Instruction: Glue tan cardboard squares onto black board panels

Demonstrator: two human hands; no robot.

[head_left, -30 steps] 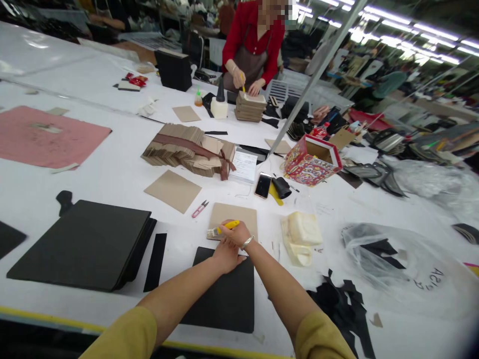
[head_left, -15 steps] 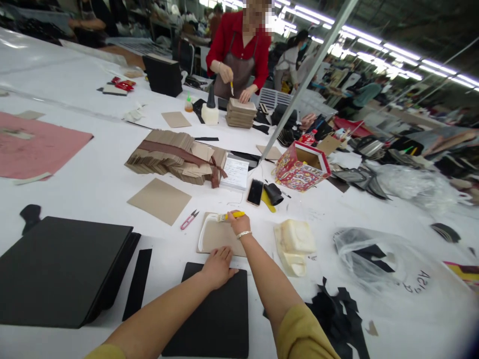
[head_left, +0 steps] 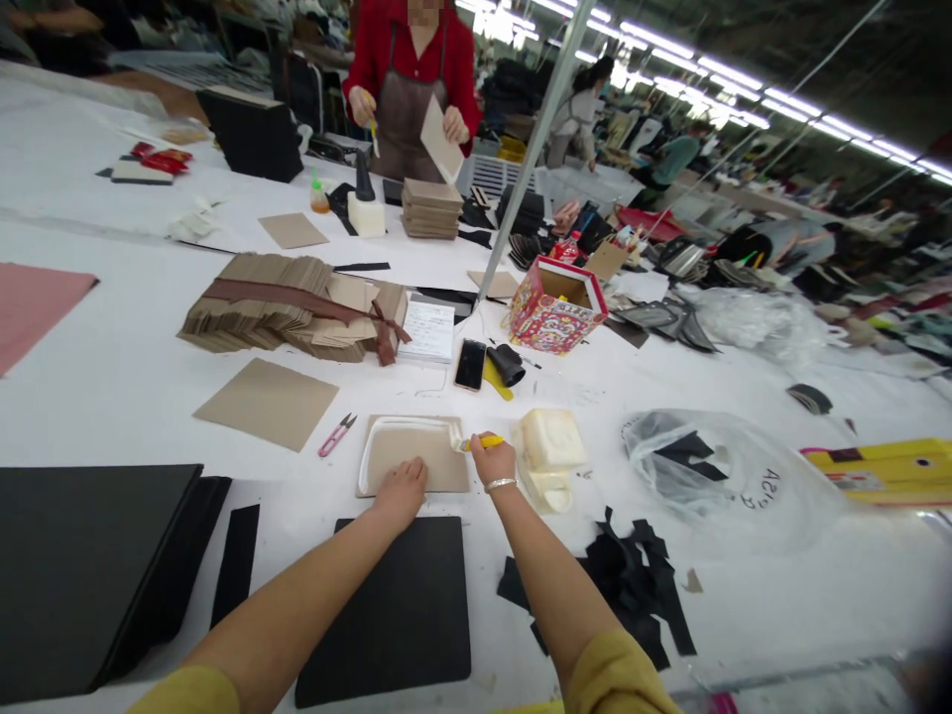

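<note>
My right hand (head_left: 492, 460) is closed round a yellow-handled brush (head_left: 483, 442), its bristles on the top right part of a beige board (head_left: 438, 466). White paste lines the board's left and top edges. My left hand (head_left: 402, 493) lies on the board's lower middle, fingers spread and holding nothing. Below the board is a black panel (head_left: 402, 615), partly under my left forearm. A whitish glue container (head_left: 551, 439) stands just right of my right hand. Pink snips (head_left: 337, 435) and a loose beige sheet (head_left: 269, 404) lie to the left.
Black panels (head_left: 81, 575) are stacked at left, black scraps (head_left: 632, 575) at lower right, a plastic bag (head_left: 714, 476) beyond. A phone (head_left: 470, 365), red box (head_left: 556, 305) and bundled boards (head_left: 297, 302) lie ahead. Across the table a person (head_left: 416, 79) holds a brush and a board.
My right hand has moved the brush rightward along the board's top edge, and the white line there is longer. The person opposite has lifted a board. The view has shifted.
</note>
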